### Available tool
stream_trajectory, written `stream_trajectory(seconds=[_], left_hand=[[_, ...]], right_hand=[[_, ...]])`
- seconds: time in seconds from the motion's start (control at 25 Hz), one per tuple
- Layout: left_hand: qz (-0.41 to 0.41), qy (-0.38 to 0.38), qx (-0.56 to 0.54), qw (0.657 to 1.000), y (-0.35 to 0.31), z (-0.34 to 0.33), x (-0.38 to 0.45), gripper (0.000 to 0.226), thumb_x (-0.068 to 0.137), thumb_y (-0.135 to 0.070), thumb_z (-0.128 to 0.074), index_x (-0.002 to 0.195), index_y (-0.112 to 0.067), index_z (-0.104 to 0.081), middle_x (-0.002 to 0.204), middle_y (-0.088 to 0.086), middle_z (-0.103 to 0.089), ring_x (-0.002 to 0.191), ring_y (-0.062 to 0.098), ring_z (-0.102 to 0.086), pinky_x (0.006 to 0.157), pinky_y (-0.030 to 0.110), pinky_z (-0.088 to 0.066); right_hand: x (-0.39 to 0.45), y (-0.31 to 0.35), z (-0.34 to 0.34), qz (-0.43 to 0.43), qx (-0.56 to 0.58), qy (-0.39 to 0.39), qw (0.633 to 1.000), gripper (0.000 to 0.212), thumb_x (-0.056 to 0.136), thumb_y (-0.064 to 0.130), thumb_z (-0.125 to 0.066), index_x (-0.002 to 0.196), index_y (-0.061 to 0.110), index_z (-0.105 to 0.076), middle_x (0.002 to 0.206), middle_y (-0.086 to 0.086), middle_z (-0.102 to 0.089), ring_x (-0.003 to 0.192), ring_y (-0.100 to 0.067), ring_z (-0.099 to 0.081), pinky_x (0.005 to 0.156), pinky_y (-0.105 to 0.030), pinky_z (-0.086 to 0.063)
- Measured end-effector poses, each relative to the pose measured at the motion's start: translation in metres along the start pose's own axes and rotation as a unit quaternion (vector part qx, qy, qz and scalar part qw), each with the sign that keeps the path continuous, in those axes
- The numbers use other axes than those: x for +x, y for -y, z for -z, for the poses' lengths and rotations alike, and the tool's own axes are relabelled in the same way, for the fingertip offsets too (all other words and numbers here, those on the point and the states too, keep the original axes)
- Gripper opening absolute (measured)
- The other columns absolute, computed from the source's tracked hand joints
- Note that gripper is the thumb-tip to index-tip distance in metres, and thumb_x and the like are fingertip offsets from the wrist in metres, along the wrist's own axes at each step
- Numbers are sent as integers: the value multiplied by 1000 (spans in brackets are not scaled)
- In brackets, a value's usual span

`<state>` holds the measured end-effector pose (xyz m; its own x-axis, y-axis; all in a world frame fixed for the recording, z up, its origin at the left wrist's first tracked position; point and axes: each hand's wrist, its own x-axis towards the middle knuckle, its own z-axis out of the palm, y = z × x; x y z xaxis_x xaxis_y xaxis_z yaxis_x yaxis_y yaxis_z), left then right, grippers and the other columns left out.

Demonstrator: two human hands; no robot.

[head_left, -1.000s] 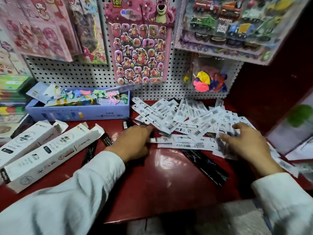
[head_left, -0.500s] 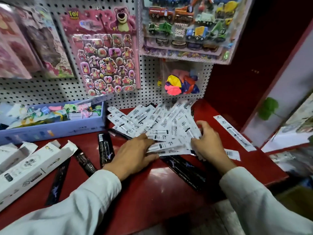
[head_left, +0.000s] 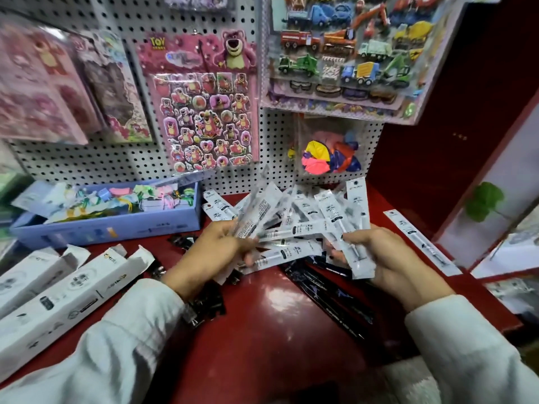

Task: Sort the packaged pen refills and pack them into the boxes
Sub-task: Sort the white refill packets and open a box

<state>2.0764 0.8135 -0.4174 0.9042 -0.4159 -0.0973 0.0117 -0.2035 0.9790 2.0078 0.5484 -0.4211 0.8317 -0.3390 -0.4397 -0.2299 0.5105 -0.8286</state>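
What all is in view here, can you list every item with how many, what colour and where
white refill packets: a fanned bunch, count unclear, white, held above the shelf in both hands
stray refill packet: one, white, flat on the shelf at right
black packets: several, black, on the shelf under and beside the hands
open boxes: at least two, white, lying at left with flaps open
blue tray: one, blue, back left, holding pastel items
red shelf: one, red
sticker sheets: several, mostly pink, hanging on the pegboard
balloon bag: one, clear, multicoloured balloons, hanging on pegboard
left hand: grips the bunch
right hand: grips the bunch
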Motion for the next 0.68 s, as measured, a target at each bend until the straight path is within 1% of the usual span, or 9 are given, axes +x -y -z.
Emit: stream_trajectory(seconds=[0.08,0.16,0.24,0.36,0.4,0.44,0.48,0.56,0.68], left_hand=[[38,-20,-114,992,-2,0,-6,28,88,6,-56,71,-7,-74,56,16,-63,42,15,-57,43,17,-44],[62,-21,-140,988,-2,0,-12,30,89,11,-48,81,-8,-70,61,15,-66,44,17,-59,44,18,-48],[62,-8,-138,988,-1,-4,-17,25,92,10,-44,89,-6,-62,60,11,-62,39,15,-52,41,18,-44],[66,-11,-128,989,3,-12,-25,16,95,0,-50,91,-9,-61,48,1,-47,37,10,-37,38,17,-33],[69,-13,-130,989,4,-13,-27,13,95,-2,-54,90,-11,-63,46,-1,-43,37,9,-34,37,17,-29],[72,-11,-137,988,4,-13,-28,11,94,-5,-57,89,-12,-64,44,-2,-40,37,8,-31,37,16,-26],[72,-12,-144,987,4,-13,-30,8,92,-7,-61,88,-13,-65,44,-3,-39,37,7,-30,38,15,-24],[67,-19,-161,984,3,-12,-33,2,87,-12,-68,86,-13,-68,46,-6,-46,36,5,-33,37,14,-26],[45,-52,-202,977,6,-8,-35,20,76,-26,-78,86,-12,-69,54,-2,-53,40,6,-33,37,16,-27]], right_hand=[[-9,-3,-5,3,-31,-8,999,44,85,-16,-51,125,2,-48,108,-29,-69,76,-41,-74,48,-38,-58],[-18,-10,-12,50,-124,-57,989,41,86,-13,-47,118,11,-49,101,-21,-72,63,-34,-75,43,-33,-55],[-22,-18,-17,122,-172,-122,970,42,85,-10,-42,115,18,-48,101,-14,-70,58,-30,-74,42,-30,-53],[-29,-23,-27,187,-93,-137,968,45,84,-14,-42,113,19,-52,108,-17,-68,64,-26,-69,57,-39,-59],[-33,-23,-31,190,-73,-130,970,46,86,-16,-44,111,21,-54,110,-17,-67,67,-24,-68,61,-40,-60],[-36,-24,-35,181,-59,-109,976,46,87,-16,-46,112,21,-55,110,-15,-67,70,-23,-69,61,-36,-60],[-40,-27,-40,164,-45,-74,983,45,88,-16,-47,115,19,-55,110,-13,-67,72,-22,-71,59,-31,-60],[-50,-35,-52,118,-55,5,992,37,90,-13,-49,112,17,-57,108,-9,-68,77,-22,-74,58,-26,-59],[-62,-57,-75,69,-102,96,988,30,92,-7,-53,117,9,-59,102,-15,-72,72,-22,-73,59,-30,-58]])
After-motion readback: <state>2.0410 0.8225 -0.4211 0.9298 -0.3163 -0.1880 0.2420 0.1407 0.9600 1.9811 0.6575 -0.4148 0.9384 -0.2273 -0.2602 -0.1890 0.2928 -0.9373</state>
